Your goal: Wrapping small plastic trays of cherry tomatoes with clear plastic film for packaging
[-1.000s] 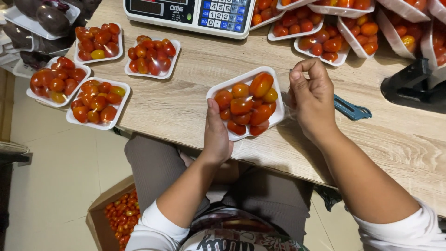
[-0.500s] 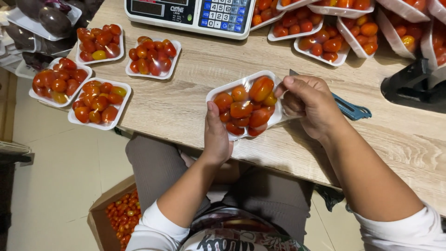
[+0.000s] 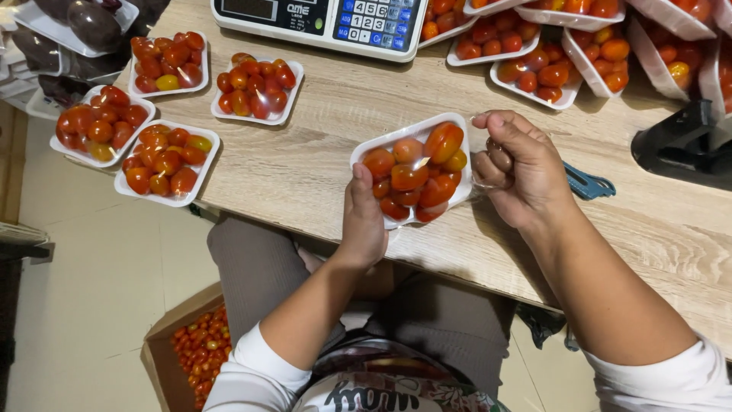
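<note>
So from the head cam I'm looking straight down at a wooden table (image 3: 320, 152), and dead center there's a white foam tray (image 3: 381, 145) piled with small red and orange tomatoes (image 3: 415, 172). The left hand (image 3: 364, 221) sits at about 7 o'clock from that tray, thumb pressed up against its near-left edge and onto the fruit, the rest of the fingers curled under where I can't see them. The right hand (image 3: 522, 168) is at 3 o'clock of the tray, closed into a loose fist, fingertips pinching what looks like clear plastic film (image 3: 474, 191) stretched off the tray's right side. The film is hard to make out, honestly, just a bit of glare.

Just past the right hand, roughly 3 o'clock again, a blue clip-like tool (image 3: 589, 183) pokes out on the table. At 12 o'clock there's a digital scale (image 3: 320, 19) with a keypad. Four filled trays (image 3: 164, 164) sit in a cluster at 9 to 10 o'clock, well apart from the one being held, and more filled trays (image 3: 534, 65) line up at 1 o'clock. Down at 7 o'clock on the floor, a cardboard box (image 3: 164, 358) holds loose tomatoes.
</note>
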